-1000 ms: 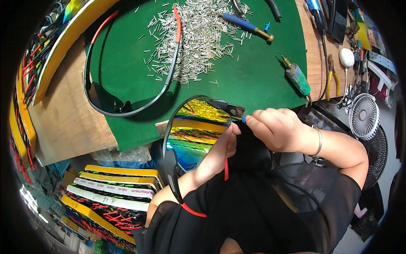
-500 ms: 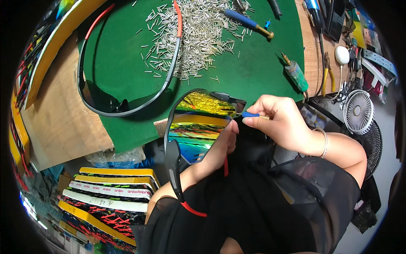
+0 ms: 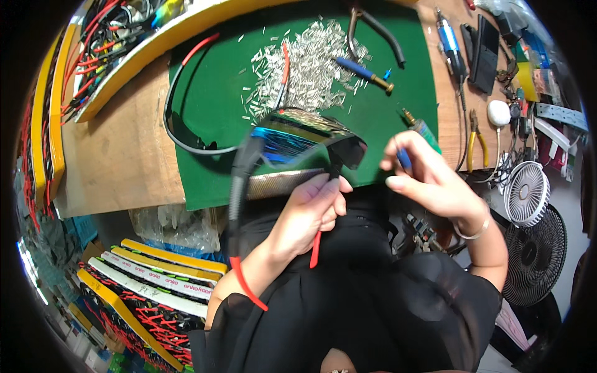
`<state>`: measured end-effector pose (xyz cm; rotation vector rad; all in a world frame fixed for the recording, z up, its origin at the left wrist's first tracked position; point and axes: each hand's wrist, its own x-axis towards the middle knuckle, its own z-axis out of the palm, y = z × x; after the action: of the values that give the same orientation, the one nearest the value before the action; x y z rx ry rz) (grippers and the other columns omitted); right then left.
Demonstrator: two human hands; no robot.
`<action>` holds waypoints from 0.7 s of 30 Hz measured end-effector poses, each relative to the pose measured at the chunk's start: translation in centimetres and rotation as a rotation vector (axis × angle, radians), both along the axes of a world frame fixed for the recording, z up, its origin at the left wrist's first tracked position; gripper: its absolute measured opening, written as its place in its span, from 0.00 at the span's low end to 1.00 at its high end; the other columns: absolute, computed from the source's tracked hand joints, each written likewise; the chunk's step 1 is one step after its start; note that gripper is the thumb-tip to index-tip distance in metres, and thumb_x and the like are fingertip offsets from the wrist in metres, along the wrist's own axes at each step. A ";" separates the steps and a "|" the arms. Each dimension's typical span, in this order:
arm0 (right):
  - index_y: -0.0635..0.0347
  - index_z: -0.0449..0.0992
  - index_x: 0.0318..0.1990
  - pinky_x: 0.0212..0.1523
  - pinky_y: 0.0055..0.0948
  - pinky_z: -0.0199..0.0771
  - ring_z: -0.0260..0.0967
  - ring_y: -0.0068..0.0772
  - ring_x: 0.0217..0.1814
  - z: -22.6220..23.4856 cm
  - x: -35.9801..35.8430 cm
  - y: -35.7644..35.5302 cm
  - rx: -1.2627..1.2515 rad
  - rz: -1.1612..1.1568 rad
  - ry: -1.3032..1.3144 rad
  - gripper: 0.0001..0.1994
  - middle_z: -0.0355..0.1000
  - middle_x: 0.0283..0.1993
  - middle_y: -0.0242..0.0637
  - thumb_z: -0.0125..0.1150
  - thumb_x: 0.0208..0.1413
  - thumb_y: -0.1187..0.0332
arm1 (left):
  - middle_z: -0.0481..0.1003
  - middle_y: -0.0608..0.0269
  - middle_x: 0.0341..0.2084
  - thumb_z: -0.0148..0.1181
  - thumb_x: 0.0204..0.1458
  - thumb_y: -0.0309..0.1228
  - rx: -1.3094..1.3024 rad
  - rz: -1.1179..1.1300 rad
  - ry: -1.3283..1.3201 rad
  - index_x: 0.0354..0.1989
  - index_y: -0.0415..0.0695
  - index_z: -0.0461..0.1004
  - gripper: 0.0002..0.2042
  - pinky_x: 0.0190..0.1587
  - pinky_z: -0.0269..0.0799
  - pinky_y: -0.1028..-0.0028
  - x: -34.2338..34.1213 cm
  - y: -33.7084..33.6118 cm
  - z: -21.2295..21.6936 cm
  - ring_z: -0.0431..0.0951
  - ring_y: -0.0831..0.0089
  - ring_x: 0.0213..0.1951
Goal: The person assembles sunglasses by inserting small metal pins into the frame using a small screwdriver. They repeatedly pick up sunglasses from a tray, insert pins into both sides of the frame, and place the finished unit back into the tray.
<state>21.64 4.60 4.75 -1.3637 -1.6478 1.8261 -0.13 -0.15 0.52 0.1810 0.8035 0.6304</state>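
Observation:
My left hand [image 3: 314,208] is closed around one temple of a pair of wraparound sunglasses [image 3: 292,144], close to the hinge. Their mirrored lens faces up and away, and both temples end in red tips, one hanging by my left forearm. To the right, apart from the glasses, my right hand [image 3: 432,180] has curled fingers around a small blue-handled screwdriver [image 3: 404,160]; its tip is hidden or blurred. A second pair of sunglasses [image 3: 169,118] lies on the green mat [image 3: 211,180], partly behind the held pair. Beyond them spreads a heap of small metal pins [image 3: 311,71].
On the mat lie a blue screwdriver with a brass end [image 3: 367,74], a green-handled one [image 3: 428,135] and dark-handled pliers [image 3: 385,34]. Yellow pliers [image 3: 475,140] and a white fan [image 3: 527,194] are at the right. Yellow-edged trays of glasses [image 3: 143,280] stand lower left.
My right hand has drawn the screwdriver away from the sunglasses. My left hand has shifted from under the lens to the temple, and the glasses have tilted. The whole view has shifted.

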 end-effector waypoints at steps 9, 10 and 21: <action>0.64 0.67 0.38 0.25 0.18 0.66 0.64 0.12 0.26 -1.7 -4.8 1.7 -0.056 -0.136 0.231 0.06 0.67 0.27 0.31 0.52 0.52 0.76 | 0.63 0.72 0.18 0.43 0.59 0.34 0.029 -0.131 0.128 0.38 0.40 0.65 0.10 0.16 0.45 0.85 1.1 0.5 0.6 0.49 0.87 0.14; 0.64 0.67 0.37 0.22 0.18 0.65 0.64 0.13 0.22 -1.8 -5.0 1.6 0.061 -0.133 0.197 0.05 0.67 0.25 0.31 0.50 0.53 0.77 | 0.62 0.72 0.19 0.43 0.59 0.34 -0.017 -0.122 0.094 0.38 0.40 0.65 0.09 0.16 0.44 0.86 1.1 0.6 0.6 0.49 0.87 0.14; 0.64 0.71 0.34 0.29 0.21 0.63 0.63 0.18 0.32 -2.1 -4.1 2.8 0.055 -0.068 0.166 0.06 0.68 0.29 0.30 0.53 0.52 0.71 | 0.71 0.60 0.39 0.42 0.59 0.36 0.270 -0.227 0.249 0.53 0.41 0.61 0.17 0.38 0.68 0.80 -0.2 0.6 1.1 0.71 0.77 0.34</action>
<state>17.55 7.41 2.65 -1.1960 -1.5367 1.7888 -0.29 0.42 1.62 0.5982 0.9194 0.5043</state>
